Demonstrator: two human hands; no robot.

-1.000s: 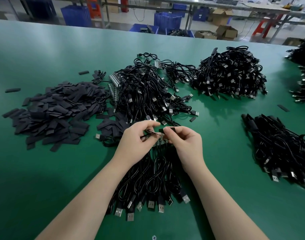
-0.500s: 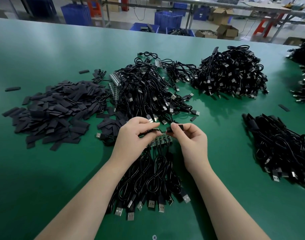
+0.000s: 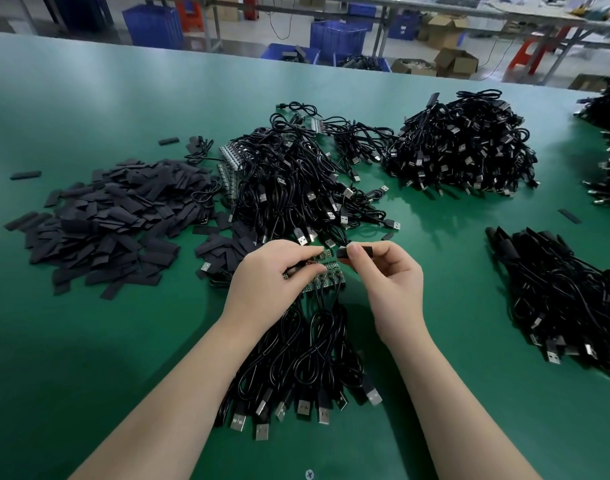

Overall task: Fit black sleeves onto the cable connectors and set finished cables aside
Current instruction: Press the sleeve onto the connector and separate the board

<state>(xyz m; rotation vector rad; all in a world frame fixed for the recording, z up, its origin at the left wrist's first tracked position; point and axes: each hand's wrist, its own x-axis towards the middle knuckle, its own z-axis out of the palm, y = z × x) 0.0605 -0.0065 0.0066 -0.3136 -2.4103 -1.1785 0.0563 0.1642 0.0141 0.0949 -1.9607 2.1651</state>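
My left hand pinches a small green circuit-board connector at the end of a black cable. My right hand pinches a black sleeve just right of that connector, its open end facing it. Below both hands lies a bundle of black USB cables with a row of green connector boards at its top. A heap of loose black sleeves lies to the left.
A tangled pile of cables sits just beyond my hands. Further cable heaps lie at the back right and at the right. The green table extends all around. Blue crates and boxes stand on the floor behind.
My right hand has lifted the sleeve slightly up and to the right, away from the connector. My left hand keeps its hold on the connector board.
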